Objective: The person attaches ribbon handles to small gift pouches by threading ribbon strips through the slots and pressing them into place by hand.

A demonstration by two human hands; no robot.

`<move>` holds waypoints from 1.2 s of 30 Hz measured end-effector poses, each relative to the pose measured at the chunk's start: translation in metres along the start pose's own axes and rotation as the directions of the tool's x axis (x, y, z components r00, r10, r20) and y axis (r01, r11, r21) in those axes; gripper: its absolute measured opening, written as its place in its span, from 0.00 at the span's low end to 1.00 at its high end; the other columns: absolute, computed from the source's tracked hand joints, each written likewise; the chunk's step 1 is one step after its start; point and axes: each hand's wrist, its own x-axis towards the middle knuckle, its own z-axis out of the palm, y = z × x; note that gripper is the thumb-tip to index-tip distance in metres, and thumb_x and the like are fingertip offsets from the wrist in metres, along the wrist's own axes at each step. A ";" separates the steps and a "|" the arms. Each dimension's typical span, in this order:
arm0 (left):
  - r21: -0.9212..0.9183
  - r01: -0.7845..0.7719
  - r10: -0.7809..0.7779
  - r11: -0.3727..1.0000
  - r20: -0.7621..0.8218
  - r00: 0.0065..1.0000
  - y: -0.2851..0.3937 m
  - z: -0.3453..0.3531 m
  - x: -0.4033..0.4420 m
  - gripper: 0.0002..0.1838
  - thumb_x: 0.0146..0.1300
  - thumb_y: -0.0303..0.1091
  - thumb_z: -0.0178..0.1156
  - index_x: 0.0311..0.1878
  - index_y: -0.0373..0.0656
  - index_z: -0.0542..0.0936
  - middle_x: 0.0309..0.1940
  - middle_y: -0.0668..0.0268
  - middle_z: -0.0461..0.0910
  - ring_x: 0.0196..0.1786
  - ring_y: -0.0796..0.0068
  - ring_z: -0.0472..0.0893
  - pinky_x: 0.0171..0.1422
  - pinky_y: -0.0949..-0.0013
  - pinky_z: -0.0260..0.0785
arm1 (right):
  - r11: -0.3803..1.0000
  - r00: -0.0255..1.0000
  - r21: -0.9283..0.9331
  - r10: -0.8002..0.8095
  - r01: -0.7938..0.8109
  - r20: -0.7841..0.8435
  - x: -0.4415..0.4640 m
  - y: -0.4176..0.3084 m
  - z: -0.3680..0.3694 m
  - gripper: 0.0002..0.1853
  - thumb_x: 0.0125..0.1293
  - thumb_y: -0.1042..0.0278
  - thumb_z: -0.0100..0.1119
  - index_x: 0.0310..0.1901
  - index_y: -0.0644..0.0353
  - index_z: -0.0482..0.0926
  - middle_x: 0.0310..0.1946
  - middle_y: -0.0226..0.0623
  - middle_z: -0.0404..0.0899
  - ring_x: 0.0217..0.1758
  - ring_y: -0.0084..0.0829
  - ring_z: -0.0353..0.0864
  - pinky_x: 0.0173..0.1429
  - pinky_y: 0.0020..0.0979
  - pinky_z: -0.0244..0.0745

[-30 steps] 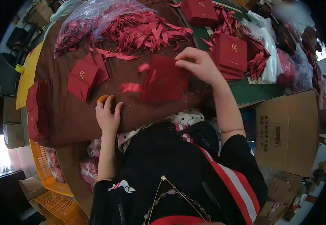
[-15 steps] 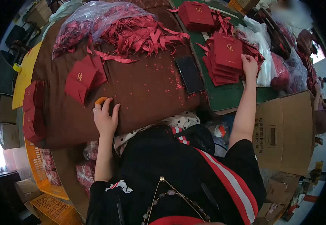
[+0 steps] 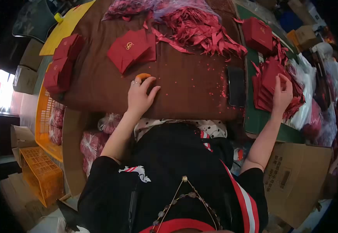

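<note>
My left hand [image 3: 141, 93] rests on the brown cloth [image 3: 176, 101] with its fingers apart and nothing in it; an orange cover and a ring show on its fingers. Just above it lie red bags with gold lettering [image 3: 132, 50]. On the right, my right hand [image 3: 282, 93] is at the stack of red bags [image 3: 265, 87], thumb and fingers close together at the top bag's edge. Whether it grips that bag is hard to make out. Between the hands, near the cloth's right side, lies a black phone [image 3: 236, 86].
Red ribbons [image 3: 200, 31] spill from a clear plastic bag at the back. More red bags stand at the left edge [image 3: 58, 73] and the back right [image 3: 257, 35]. An open cardboard box [image 3: 299, 178] is at the lower right, an orange crate [image 3: 42, 174] at the lower left.
The view has turned to the right. My right hand has let go of the red bag and ribbon it held over the cloth and moved to the right stack. My left hand stays on the cloth.
</note>
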 end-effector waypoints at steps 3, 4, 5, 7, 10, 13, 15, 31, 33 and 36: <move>0.116 -0.054 0.073 0.992 -0.164 0.984 -0.004 -0.004 0.008 0.20 0.61 0.40 0.72 0.56 0.51 0.83 0.53 0.59 0.79 0.48 0.54 0.78 0.50 0.57 0.68 | 0.970 0.945 0.219 -0.167 0.106 0.282 -0.018 -0.058 0.035 0.06 0.70 0.69 0.66 0.45 0.60 0.85 0.38 0.32 0.84 0.39 0.26 0.83 0.43 0.29 0.76; 0.175 -0.055 0.097 0.983 -0.240 0.966 -0.007 -0.009 0.015 0.20 0.61 0.40 0.71 0.57 0.51 0.83 0.53 0.60 0.78 0.48 0.54 0.78 0.50 0.57 0.68 | 0.950 0.903 0.246 -0.269 0.192 0.334 -0.025 -0.078 0.047 0.06 0.69 0.70 0.66 0.45 0.60 0.85 0.38 0.33 0.83 0.37 0.28 0.83 0.42 0.29 0.76; 0.236 -0.053 0.127 0.970 -0.311 0.942 -0.010 -0.014 0.023 0.21 0.61 0.40 0.71 0.57 0.52 0.82 0.53 0.61 0.78 0.47 0.54 0.78 0.50 0.57 0.67 | 0.921 0.849 0.278 -0.367 0.273 0.380 -0.031 -0.098 0.060 0.07 0.68 0.70 0.67 0.44 0.60 0.84 0.37 0.35 0.83 0.36 0.29 0.83 0.41 0.29 0.76; 0.358 0.133 -0.025 0.924 -0.293 0.956 -0.022 -0.018 0.033 0.29 0.62 0.47 0.69 0.66 0.51 0.77 0.58 0.55 0.77 0.49 0.48 0.77 0.56 0.51 0.67 | 0.919 0.748 0.342 -0.366 0.197 0.553 -0.042 -0.127 0.087 0.06 0.66 0.70 0.67 0.44 0.58 0.84 0.39 0.35 0.83 0.41 0.35 0.84 0.46 0.33 0.78; 0.468 0.247 -0.131 0.848 -0.265 0.955 -0.048 -0.017 0.039 0.37 0.67 0.56 0.65 0.74 0.48 0.70 0.66 0.46 0.73 0.49 0.39 0.76 0.59 0.50 0.67 | 0.792 0.613 0.388 -0.611 0.472 0.501 -0.051 -0.142 0.144 0.09 0.64 0.69 0.66 0.46 0.54 0.84 0.43 0.34 0.82 0.49 0.39 0.83 0.51 0.38 0.79; 0.451 0.175 -0.152 0.875 -0.088 0.985 -0.060 -0.013 0.038 0.42 0.66 0.63 0.63 0.73 0.41 0.71 0.69 0.46 0.70 0.51 0.40 0.77 0.60 0.48 0.68 | 0.735 0.578 0.379 -0.677 0.562 0.455 -0.055 -0.144 0.199 0.11 0.63 0.69 0.66 0.48 0.51 0.84 0.45 0.34 0.81 0.52 0.42 0.81 0.52 0.42 0.79; 0.485 0.087 -0.035 0.870 -0.115 0.993 -0.059 -0.005 0.025 0.43 0.67 0.64 0.61 0.72 0.39 0.71 0.68 0.46 0.71 0.53 0.42 0.77 0.60 0.48 0.68 | 0.796 0.646 0.122 -0.560 0.593 0.519 -0.061 -0.143 0.224 0.12 0.63 0.70 0.64 0.48 0.51 0.84 0.45 0.37 0.81 0.51 0.44 0.81 0.52 0.43 0.79; -0.002 -0.219 0.209 0.976 0.309 0.928 0.077 -0.001 -0.023 0.32 0.64 0.54 0.68 0.67 0.47 0.77 0.51 0.51 0.77 0.48 0.49 0.76 0.54 0.53 0.71 | 0.800 0.249 0.129 -0.329 0.586 0.911 -0.103 -0.149 0.103 0.09 0.61 0.62 0.68 0.38 0.56 0.87 0.36 0.42 0.83 0.45 0.45 0.83 0.49 0.45 0.81; -0.059 -0.153 0.164 0.986 0.276 0.947 0.069 -0.004 -0.012 0.26 0.65 0.45 0.68 0.64 0.48 0.79 0.52 0.55 0.78 0.48 0.50 0.76 0.53 0.55 0.73 | 0.789 0.316 0.156 -0.407 0.594 0.857 -0.101 -0.146 0.102 0.08 0.61 0.65 0.66 0.41 0.55 0.86 0.41 0.41 0.83 0.47 0.44 0.83 0.49 0.44 0.81; -0.031 -0.174 0.177 0.984 0.206 0.962 0.052 -0.006 0.011 0.22 0.64 0.38 0.68 0.61 0.47 0.80 0.54 0.57 0.79 0.49 0.51 0.78 0.55 0.55 0.74 | 0.715 0.310 0.278 -0.573 0.642 0.759 -0.093 -0.138 0.105 0.14 0.60 0.75 0.60 0.49 0.55 0.82 0.51 0.38 0.80 0.51 0.44 0.83 0.52 0.43 0.81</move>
